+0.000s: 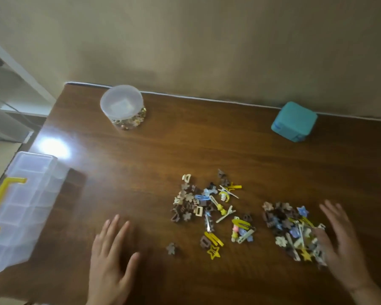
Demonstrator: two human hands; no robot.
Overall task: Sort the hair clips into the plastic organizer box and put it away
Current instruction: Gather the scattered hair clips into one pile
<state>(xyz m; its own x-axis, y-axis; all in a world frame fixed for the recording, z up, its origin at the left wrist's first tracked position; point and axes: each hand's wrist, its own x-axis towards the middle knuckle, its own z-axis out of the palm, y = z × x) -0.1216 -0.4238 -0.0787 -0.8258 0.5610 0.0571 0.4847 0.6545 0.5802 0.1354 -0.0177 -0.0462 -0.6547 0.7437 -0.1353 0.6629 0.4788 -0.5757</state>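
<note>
Two heaps of small hair clips lie on the brown wooden table [163, 146]: a middle heap [209, 208] of brown, yellow, blue and cream clips, and a right heap [293, 230]. One brown flower clip [171, 248] lies alone in front of the middle heap. The clear plastic organizer box [24, 208] with a yellow handle stands closed at the table's left edge. My left hand [110, 258] hovers flat with straight fingers, left of the middle heap. My right hand [341, 238] is spread and blurred, at the right heap's right edge, holding nothing.
A round clear tub [121, 104] with a lid and small gold-coloured items inside stands at the back left. A teal cube-shaped case [294, 121] sits at the back right by the wall. White shelving [15, 84] rises to the left of the table.
</note>
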